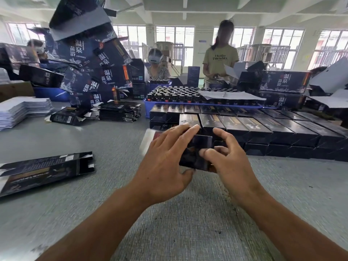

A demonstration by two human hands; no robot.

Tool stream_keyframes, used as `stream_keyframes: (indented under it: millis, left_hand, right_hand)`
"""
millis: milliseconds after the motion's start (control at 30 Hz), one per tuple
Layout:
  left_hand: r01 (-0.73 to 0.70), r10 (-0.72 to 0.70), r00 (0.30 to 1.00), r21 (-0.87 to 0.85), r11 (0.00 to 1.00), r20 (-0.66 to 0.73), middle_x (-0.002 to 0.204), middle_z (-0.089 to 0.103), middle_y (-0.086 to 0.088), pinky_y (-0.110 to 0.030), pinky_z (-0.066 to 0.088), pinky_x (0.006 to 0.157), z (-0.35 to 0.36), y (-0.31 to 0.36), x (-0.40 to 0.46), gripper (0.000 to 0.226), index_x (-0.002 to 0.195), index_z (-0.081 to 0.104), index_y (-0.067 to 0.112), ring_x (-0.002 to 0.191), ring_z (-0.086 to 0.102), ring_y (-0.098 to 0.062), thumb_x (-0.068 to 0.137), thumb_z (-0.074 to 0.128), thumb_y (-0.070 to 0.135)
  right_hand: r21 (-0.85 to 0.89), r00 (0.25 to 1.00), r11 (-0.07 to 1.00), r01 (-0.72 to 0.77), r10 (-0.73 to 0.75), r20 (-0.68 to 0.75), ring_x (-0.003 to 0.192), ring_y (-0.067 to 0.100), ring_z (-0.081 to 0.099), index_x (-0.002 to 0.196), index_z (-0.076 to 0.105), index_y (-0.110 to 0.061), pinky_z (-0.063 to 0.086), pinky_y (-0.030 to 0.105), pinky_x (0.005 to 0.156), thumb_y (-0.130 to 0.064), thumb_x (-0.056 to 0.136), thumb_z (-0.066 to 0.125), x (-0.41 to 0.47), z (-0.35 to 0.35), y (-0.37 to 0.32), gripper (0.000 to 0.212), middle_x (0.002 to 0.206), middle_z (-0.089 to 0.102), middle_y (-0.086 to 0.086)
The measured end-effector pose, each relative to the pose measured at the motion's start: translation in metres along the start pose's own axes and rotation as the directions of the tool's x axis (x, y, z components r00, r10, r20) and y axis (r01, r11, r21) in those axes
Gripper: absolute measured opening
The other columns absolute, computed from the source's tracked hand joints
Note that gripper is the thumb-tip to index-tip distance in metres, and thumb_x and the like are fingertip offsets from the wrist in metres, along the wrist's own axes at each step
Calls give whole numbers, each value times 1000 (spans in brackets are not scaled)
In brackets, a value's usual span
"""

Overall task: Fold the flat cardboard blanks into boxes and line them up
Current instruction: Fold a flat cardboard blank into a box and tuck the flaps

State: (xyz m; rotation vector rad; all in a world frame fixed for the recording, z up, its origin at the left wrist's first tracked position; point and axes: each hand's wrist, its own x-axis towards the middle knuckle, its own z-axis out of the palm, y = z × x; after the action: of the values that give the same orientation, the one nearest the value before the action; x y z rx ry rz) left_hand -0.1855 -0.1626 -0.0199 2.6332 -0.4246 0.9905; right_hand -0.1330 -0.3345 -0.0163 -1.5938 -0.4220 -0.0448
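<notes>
Grey table (113, 185): one dark box (195, 153) is gripped by left hand (165, 166) and right hand (229, 159), fingers curled; one flat blank (43, 170) is seen left.

I see a box (195, 153) in my hands that is glossy black with a dim gold-brown print. The rows of boxes (254, 127) behind it are the same black, each with a gold stripe on top. A flat blank (43, 170) on the left is black with gold lettering and white edges. The table (188, 213) is pale grey-green with a fine woven texture. Big cartons (98, 76) are navy with white characters and line drawings. A tray (146, 108) is blue. A stack of sheets (22, 110) is white. A person's shirt (220, 59) is khaki with dark lettering.
</notes>
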Motion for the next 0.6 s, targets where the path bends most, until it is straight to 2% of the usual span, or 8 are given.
stream_keyframes:
  millis: [100,167,233,300,333,400,467,600]
  left_hand:
    - [155,-160,980,-55,986,-121,155,31,5,-32,26,111,-2,-1,2,80,154,29,27,140,29,-13,85,67,34]
    - [327,-364,912,-203,923,-186,149,36,6,-32,36,103,-3,-4,5,68,152,31,30,131,39,-9,93,64,39]
    - [461,-557,821,-427,778,-127,141,45,6,-28,45,93,-7,-8,8,69,151,30,34,118,52,-6,92,61,50]
    - [502,-656,755,-638,584,-7,130,57,5,-16,51,75,-10,-10,11,64,149,33,36,100,63,-2,93,60,51]
    - [489,-669,742,-717,497,43,123,63,4,-12,52,65,-12,-11,12,57,145,37,37,95,66,0,95,59,47]
    - [424,-655,752,-819,386,80,110,72,-1,-12,54,62,-14,-12,13,42,137,44,39,92,70,-1,98,59,35]
    - [370,-617,784,-848,378,67,107,74,-1,-18,57,66,-17,-12,13,36,128,50,44,95,72,-9,98,61,27]
    - [318,-497,865,-841,438,68,107,72,6,-26,60,72,-20,-10,11,43,115,60,60,98,71,-13,86,71,30]
  right_hand:
    - [164,997,983,-78,80,-10,91,18,74,125,57,-28,61,31,74,-17,64,72,8,-9,3,64,99,76,1]
    - [198,991,971,-131,126,36,95,23,73,113,61,-19,61,32,75,-3,70,71,11,-11,6,47,97,77,2]
    - [189,979,963,-190,172,109,96,26,72,107,64,-14,60,33,76,4,74,69,11,-9,9,38,98,78,5]
    - [129,964,968,-217,192,186,97,25,73,111,63,-13,59,31,76,2,72,73,8,-6,12,42,98,78,3]
    - [81,955,973,-215,192,226,97,23,73,112,63,-14,59,29,76,0,70,76,7,-5,12,46,98,78,2]
    - [-28,939,982,-185,185,289,94,17,73,113,64,-19,59,23,73,-10,65,80,2,-3,10,52,97,77,-2]
    - [-87,944,986,-145,164,287,92,9,72,122,61,-24,56,20,73,-13,71,81,0,-2,8,55,101,76,-4]
    - [-84,992,996,20,-9,129,102,-1,67,141,44,-45,54,15,70,-25,87,76,0,-5,-1,66,119,66,-12]
